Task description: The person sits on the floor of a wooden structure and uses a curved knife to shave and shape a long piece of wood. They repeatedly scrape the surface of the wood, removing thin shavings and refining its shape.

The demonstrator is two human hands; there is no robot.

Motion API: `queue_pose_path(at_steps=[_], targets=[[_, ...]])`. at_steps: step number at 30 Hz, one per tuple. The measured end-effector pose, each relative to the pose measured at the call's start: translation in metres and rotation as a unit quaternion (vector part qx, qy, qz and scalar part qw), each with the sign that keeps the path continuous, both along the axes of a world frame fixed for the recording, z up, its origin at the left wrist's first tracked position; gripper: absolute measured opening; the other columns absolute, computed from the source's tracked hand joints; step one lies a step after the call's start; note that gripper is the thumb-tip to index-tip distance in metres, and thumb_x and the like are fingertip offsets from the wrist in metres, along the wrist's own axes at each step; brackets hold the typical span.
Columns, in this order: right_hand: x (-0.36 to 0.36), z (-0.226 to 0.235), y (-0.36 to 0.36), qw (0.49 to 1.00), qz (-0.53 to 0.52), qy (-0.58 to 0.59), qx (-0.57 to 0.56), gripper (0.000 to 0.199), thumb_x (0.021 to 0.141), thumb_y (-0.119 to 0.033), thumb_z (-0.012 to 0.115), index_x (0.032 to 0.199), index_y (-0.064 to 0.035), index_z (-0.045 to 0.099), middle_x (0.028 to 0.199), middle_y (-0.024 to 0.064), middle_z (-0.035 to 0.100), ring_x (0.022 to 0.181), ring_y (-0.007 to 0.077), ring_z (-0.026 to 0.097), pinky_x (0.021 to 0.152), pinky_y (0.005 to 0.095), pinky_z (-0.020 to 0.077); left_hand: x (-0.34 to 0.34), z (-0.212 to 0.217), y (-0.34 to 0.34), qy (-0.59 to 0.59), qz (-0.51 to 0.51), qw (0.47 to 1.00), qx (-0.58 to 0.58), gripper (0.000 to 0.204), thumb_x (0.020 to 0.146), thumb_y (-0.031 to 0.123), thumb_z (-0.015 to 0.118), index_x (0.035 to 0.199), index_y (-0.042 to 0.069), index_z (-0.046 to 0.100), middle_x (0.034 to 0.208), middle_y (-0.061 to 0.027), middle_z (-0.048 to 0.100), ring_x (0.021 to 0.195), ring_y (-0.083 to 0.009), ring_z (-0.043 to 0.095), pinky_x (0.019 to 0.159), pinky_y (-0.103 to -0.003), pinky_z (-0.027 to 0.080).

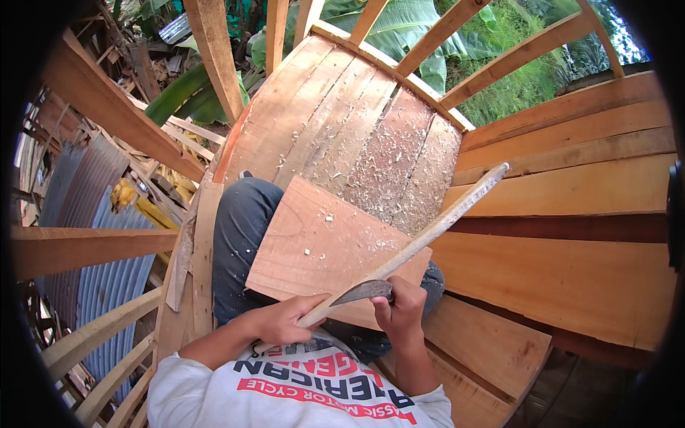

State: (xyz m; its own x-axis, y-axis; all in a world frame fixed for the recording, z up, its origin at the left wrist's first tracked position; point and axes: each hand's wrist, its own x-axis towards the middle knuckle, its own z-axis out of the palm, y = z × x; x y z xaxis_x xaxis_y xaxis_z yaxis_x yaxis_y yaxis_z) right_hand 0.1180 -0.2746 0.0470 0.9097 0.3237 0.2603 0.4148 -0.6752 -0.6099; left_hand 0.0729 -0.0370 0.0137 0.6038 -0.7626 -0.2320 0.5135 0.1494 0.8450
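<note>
Fingers of your left hand (280, 321) are wrapped around the near end of a long wooden stick (421, 239), clamped shut on it just above your lap. Your right hand (401, 308) is closed on the handle of a knife (362, 291), whose dark, curved blade lies against the stick and points toward your left hand.

Your stick has its long axis on a diagonal: it runs from your left hand, low and near your chest, up and away to the right, ending over the wall planks (571, 185) on your right side. It is pale, slim and roughly squared, and its far end looks rough and whitish. It lies across the top of a flat reddish-brown board (314, 242) that rests on your lap, over your dark trousers (239, 235); light chips of wood dot the board.

Beyond the board, curved hull planks (357, 128) stretch away from you, covered in pale shavings, with wooden ribs (214, 57) rising along both sides. Corrugated metal sheets (107, 235) lie below on your left, and green leaves (457, 43) show past the ribs.

Your left hand hides the stick's near end, and your right hand covers the knife handle, so you cannot tell its shape. Whether the blade edge is biting into the wood or only resting on it is hard to make out. Your white shirt (307, 392) is cut off by the lower edge.
</note>
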Motion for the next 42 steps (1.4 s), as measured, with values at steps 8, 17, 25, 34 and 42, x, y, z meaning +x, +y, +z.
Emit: queue_pose_path(at_steps=[8, 17, 25, 34, 42], targets=[[0.003, 0.002, -0.002, 0.997, 0.038, -0.049, -0.051, 0.044, 0.089, -0.041, 0.064, 0.070, -0.0017, 0.054, 0.057, 0.0128, 0.050, 0.048, 0.0332, 0.053, 0.046, 0.0376, 0.0397, 0.001, 0.008, -0.006, 0.049, 0.002, 0.998, -0.028, 0.035, 0.063, 0.000, 0.049, 0.097, 0.006, 0.040, 0.072, 0.0011, 0.037, 0.062, -0.0080, 0.034, 0.055, -0.023, 0.032], [0.021, -0.004, -0.017, 0.991, -0.089, 0.026, 0.092, 0.052, 0.101, -0.042, 0.046, 0.066, -0.0026, 0.045, 0.053, 0.0034, 0.041, 0.043, 0.0125, 0.041, 0.043, 0.0316, 0.0309, 0.001, 0.006, 0.002, 0.043, 0.010, 0.998, -0.040, 0.055, 0.068, 0.000, 0.051, 0.123, -0.001, 0.043, 0.072, 0.0018, 0.038, 0.065, -0.0089, 0.038, 0.059, -0.025, 0.034], [0.011, -0.003, -0.011, 0.998, 0.003, 0.049, 0.035, 0.035, 0.094, -0.026, 0.059, 0.069, -0.0023, 0.053, 0.055, 0.0136, 0.046, 0.047, 0.0294, 0.051, 0.045, 0.0362, 0.0371, 0.008, 0.005, -0.006, 0.063, 0.035, 0.994, -0.078, 0.035, 0.064, -0.004, 0.049, 0.096, 0.005, 0.039, 0.070, 0.0019, 0.035, 0.059, -0.0087, 0.033, 0.054, -0.025, 0.031], [0.026, -0.001, -0.022, 0.989, -0.054, 0.117, 0.077, 0.039, 0.092, -0.031, 0.063, 0.069, -0.0009, 0.055, 0.052, 0.0114, 0.044, 0.043, 0.0228, 0.049, 0.044, 0.0340, 0.0366, 0.007, -0.003, -0.001, -0.117, 0.036, 0.980, 0.154, 0.076, 0.065, 0.008, 0.059, 0.135, -0.011, 0.036, 0.086, -0.0265, 0.060, 0.081, -0.0306, 0.061, 0.072, -0.034, 0.047], [0.032, -0.009, -0.035, 0.989, -0.089, 0.071, 0.098, 0.046, 0.094, -0.037, 0.059, 0.065, -0.0022, 0.050, 0.052, 0.0086, 0.043, 0.044, 0.0194, 0.045, 0.044, 0.0321, 0.0339, 0.018, 0.007, 0.015, -0.144, 0.014, 0.974, 0.174, 0.073, 0.065, 0.007, 0.059, 0.132, -0.012, 0.038, 0.080, -0.0244, 0.060, 0.074, -0.0299, 0.062, 0.069, -0.036, 0.048]])
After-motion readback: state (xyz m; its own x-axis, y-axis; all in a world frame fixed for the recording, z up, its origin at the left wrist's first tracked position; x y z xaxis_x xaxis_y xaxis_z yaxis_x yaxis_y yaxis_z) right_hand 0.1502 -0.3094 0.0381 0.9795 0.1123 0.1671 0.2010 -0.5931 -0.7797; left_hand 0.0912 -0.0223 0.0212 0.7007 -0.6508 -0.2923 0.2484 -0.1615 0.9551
